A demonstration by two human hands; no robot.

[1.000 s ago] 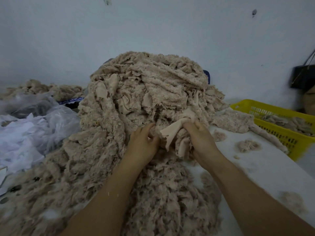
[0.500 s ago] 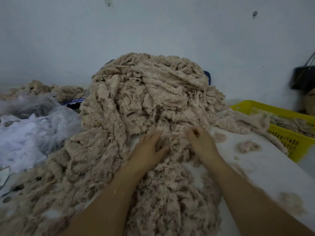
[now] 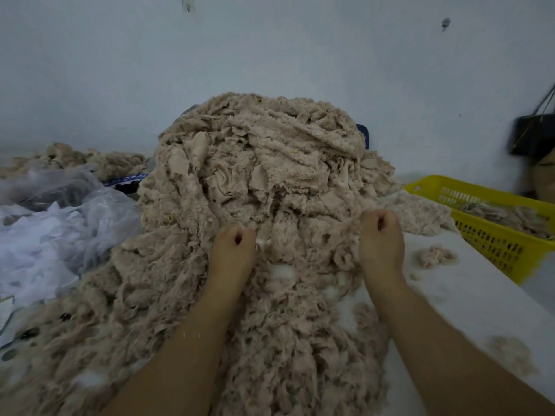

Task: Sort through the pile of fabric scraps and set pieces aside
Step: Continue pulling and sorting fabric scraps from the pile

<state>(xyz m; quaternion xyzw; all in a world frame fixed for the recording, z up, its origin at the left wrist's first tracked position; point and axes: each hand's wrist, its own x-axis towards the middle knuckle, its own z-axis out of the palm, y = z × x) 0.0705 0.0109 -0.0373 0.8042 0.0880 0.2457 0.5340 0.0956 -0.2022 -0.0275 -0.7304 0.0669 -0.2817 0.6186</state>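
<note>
Gripping the pile (image 3: 270,163), left hand (image 3: 232,249), right hand (image 3: 380,237) fisted.

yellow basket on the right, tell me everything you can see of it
The yellow basket looks like plastic: rectangular, a solid rim, walls pierced by rows of small holes. It stands upright at the right edge of the white table, set at an angle, its right end cut off by the frame. Beige fuzzy scraps lie inside, below the rim. The big pile reaches near its left wall; contact is unclear.

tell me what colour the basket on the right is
Yellow basket, clearest in the head view.
</note>
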